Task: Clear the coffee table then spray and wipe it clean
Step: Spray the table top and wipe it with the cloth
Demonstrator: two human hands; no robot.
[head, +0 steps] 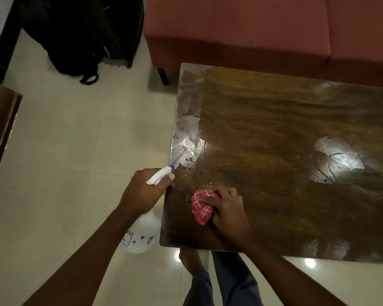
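At the coffee table near-left corner: left hand grips spray bottle, nozzle over wet droplets. Right hand clutches red cloth, pressed on tabletop.

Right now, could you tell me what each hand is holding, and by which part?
The left hand grips the spray bottle by its trigger head; the right hand holds the bunched red cloth.
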